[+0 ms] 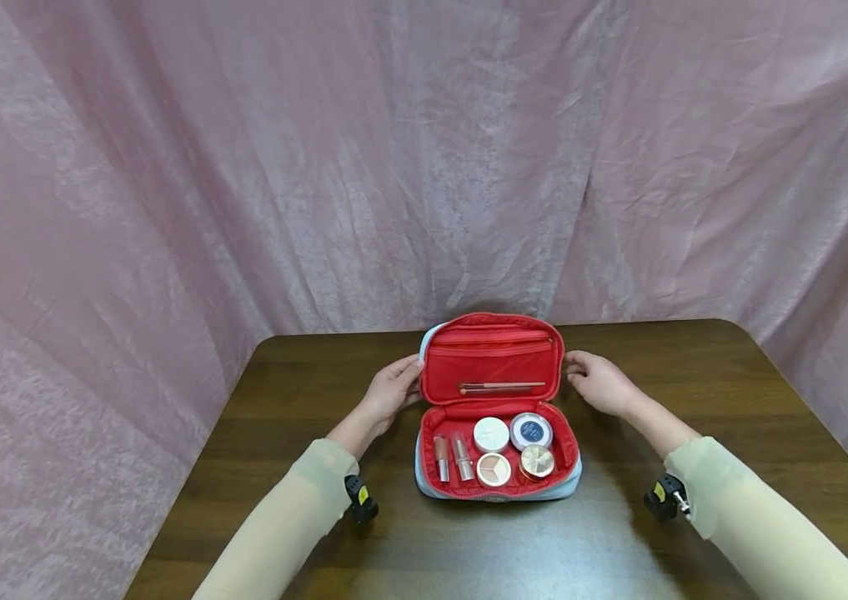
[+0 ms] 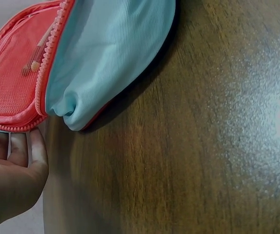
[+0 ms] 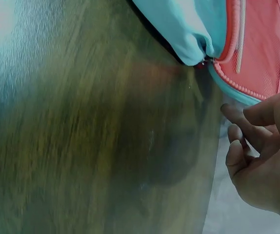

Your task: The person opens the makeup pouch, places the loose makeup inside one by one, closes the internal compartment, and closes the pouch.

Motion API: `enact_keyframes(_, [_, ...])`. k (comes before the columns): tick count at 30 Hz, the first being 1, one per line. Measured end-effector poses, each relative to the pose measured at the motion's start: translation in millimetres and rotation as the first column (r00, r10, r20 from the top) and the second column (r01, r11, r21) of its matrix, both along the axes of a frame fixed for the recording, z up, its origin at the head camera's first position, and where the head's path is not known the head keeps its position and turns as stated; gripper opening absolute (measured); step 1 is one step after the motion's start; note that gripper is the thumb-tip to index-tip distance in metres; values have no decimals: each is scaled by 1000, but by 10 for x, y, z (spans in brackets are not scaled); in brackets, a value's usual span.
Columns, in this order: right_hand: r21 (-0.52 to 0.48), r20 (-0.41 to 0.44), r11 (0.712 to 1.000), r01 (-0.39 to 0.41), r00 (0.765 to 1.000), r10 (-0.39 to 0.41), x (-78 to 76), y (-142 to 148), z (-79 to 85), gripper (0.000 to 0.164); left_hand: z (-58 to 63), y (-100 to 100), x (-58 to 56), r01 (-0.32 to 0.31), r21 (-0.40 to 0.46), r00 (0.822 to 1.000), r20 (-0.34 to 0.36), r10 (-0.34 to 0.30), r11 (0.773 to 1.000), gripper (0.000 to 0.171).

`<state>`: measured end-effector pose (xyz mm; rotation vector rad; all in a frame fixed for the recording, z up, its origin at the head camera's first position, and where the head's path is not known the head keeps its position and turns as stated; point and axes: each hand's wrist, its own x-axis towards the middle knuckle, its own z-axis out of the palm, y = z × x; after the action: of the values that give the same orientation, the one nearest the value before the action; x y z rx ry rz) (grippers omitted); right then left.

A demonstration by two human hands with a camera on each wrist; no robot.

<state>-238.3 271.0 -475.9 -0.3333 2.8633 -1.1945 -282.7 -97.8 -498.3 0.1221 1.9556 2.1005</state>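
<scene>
A makeup bag (image 1: pixel 499 492), light blue outside and red inside, lies unzipped with its lid (image 1: pixel 494 363) raised at the back. My left hand (image 1: pixel 395 388) grips the lid's left edge, several fingers tucked behind it in the left wrist view. Beside the lid's right edge is my right hand (image 1: pixel 600 383), fingers loosely bent and holding nothing. Makeup brushes (image 1: pixel 502 387) sit in the lid's mesh pocket. In the base are two lipstick-like tubes (image 1: pixel 461 457), a white round case (image 1: pixel 491 434), a compact with a blue centre (image 1: pixel 531 431), a three-colour palette (image 1: pixel 494 470) and a gold-rimmed compact (image 1: pixel 537 461).
The bag rests on a brown wooden table (image 1: pixel 303 392) with rounded back corners. Pink curtain fabric (image 1: pixel 424 167) hangs behind the table and along its sides. A small black camera is strapped at each wrist.
</scene>
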Motion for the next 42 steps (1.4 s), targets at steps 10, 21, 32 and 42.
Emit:
enact_keyframes(10, [-64, 55, 997, -37, 998, 41, 11, -34, -79, 38, -5, 7, -3, 7, 11, 1000, -3, -7, 1000, 41])
enact_keyframes(21, [-150, 62, 988, -31, 997, 41, 6, -50, -158, 36, -32, -4, -29, -4, -1, 1000, 6, 4, 1000, 43])
enact_keyframes(32, [-262, 183, 964, 43, 983, 6, 21, -45, -165, 43, -30, 4, -17, -21, 5, 1000, 22, 20, 1000, 42])
enact_keyframes(42, [-313, 210, 949, 41, 977, 27, 0, -13, -190, 37, -38, 16, -28, -21, 14, 1000, 23, 21, 1000, 42])
